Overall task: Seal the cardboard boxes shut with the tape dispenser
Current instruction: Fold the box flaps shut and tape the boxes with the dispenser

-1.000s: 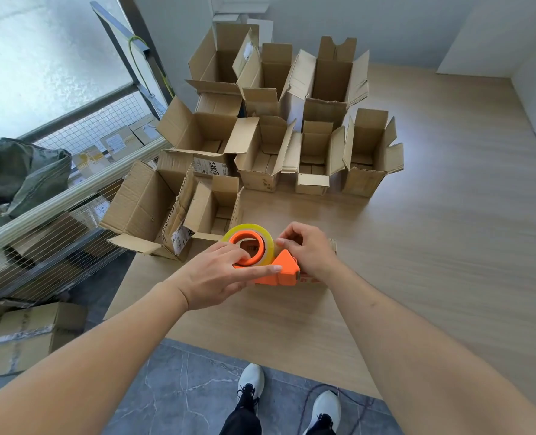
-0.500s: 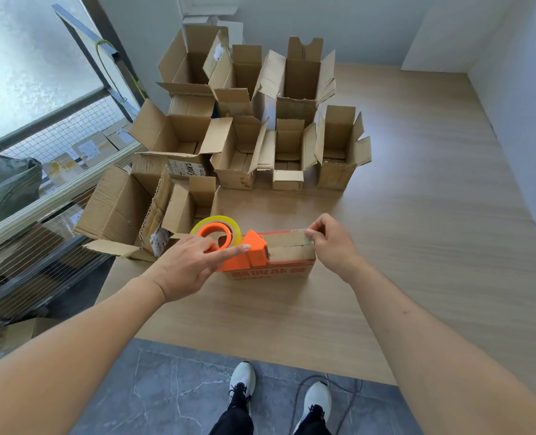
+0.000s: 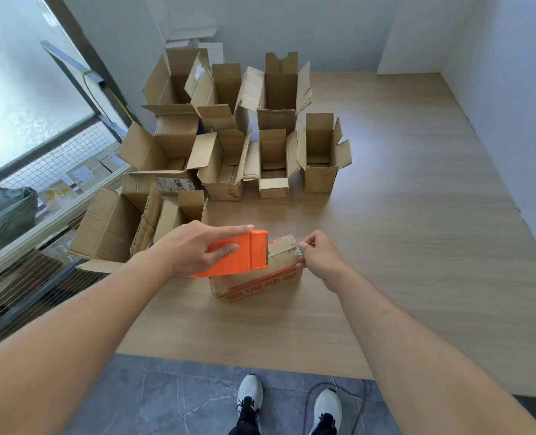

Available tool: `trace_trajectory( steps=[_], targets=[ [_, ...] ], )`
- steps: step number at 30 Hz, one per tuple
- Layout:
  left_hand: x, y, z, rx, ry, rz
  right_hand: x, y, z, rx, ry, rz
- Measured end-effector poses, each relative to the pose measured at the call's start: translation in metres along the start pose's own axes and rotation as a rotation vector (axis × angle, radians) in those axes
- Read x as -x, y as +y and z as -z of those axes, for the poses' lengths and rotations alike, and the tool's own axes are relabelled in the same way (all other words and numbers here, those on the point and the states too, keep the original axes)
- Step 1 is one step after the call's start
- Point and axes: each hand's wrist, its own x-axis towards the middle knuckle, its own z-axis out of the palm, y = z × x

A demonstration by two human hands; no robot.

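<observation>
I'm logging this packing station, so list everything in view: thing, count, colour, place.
tape dispenser: one, orange, over the closed box's left end, held by the left hand.
closed box: one, brown with red print, on the table near the front edge.
open boxes: about ten, brown, flaps up, clustered at the table's far left.
table: one, light wood.
wire rack: one, grey, left of the table, with boxes behind it.
cable: one, dark, on the grey floor.
shoes: two, white, below the table edge.
left hand: grips the dispenser.
right hand: pinches at the closed box's right end.
</observation>
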Motion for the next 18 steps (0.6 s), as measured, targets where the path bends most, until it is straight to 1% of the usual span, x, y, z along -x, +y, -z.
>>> trace_trajectory(
  steps=[7,12,18],
  targets=[
    [-0.013,0.013,0.008,-0.094,-0.098,0.041,-0.001,0.000,0.000,0.004,0.051,0.010],
    [-0.016,0.021,0.007,-0.160,-0.117,0.095,-0.007,-0.006,0.003,-0.032,0.035,-0.001],
    [-0.020,0.032,-0.003,-0.198,-0.113,0.144,-0.017,-0.008,0.000,0.038,0.066,-0.028]
  ],
)
